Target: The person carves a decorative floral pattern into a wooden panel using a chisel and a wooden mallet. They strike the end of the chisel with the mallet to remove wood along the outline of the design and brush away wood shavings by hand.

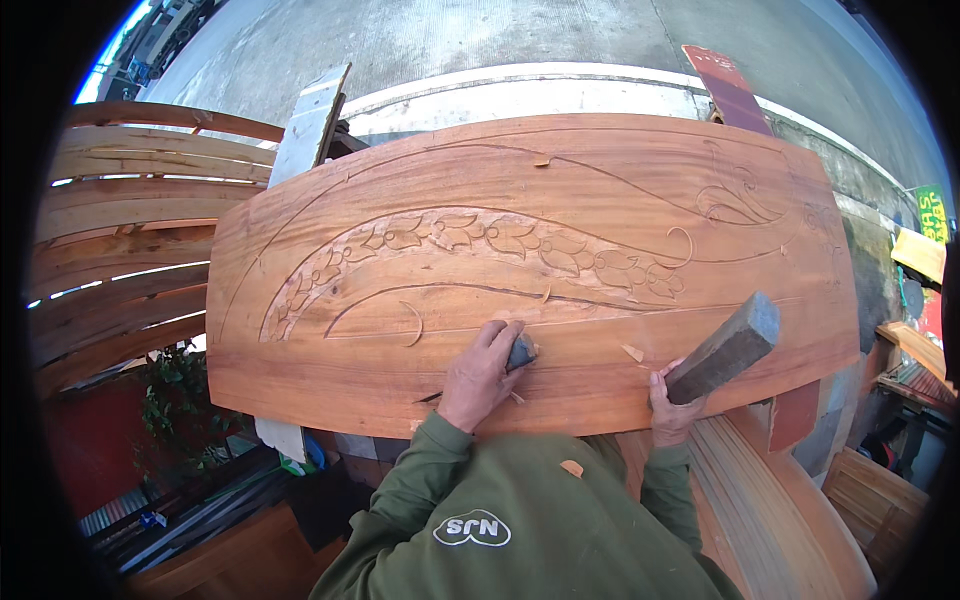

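A reddish wooden panel (420,380) with carved leaves (510,238) and curving grooves spans the view in front of me. My left hand (480,375) rests low on its middle, fingers closed around a dark-handled carving tool (523,350); a thin dark tip shows below the hand at the left. My right hand (673,405), at the panel's near edge, grips the lower end of a squared, greyish wooden block mallet (733,335), which tilts up to the right. Loose wood chips (632,353) lie on the panel, and one is on my green shirt.
Slatted boards (130,225) stand at the left, above dark stacked material and a plant (165,395). Supports (310,120) jut beyond the panel's far edge toward a concrete pavement (520,35). Stacked boards (760,510) lie under the near right; a green sign (930,210) is at far right.
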Tool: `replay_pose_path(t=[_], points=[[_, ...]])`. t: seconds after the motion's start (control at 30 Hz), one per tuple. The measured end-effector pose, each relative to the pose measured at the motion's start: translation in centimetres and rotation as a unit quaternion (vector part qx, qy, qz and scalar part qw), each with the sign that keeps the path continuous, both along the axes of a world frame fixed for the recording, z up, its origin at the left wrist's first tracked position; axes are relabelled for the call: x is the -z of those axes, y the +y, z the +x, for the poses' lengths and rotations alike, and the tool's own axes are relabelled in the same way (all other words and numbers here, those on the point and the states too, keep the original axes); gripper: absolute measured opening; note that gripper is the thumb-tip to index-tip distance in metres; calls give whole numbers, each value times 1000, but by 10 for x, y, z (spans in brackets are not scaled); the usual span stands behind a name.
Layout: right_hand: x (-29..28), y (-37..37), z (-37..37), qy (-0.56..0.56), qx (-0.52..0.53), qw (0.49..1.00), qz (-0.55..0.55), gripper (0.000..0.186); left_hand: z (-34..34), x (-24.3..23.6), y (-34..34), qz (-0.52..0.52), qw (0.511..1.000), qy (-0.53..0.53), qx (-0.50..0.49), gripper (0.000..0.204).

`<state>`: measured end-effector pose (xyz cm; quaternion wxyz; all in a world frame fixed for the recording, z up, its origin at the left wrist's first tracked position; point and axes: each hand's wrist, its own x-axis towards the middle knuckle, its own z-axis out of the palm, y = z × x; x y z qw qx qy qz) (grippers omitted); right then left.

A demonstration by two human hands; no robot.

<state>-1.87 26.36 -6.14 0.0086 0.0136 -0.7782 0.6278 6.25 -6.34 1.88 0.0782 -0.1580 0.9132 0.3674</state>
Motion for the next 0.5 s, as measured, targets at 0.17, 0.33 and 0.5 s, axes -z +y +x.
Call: replay_pose_path(t=[0.17,0.33,0.5], points=[[-21,-10,-18,-62,32,996,-55,41,-79,43,1,-223,940,199,165,76],[4,-3,-25,-19,67,981,-182,36,-66,69,14,-143,953,105,245,76],[-20,-13,-23,-36,109,973,-199,36,-9,69,8,-132,943,162,258,67]])
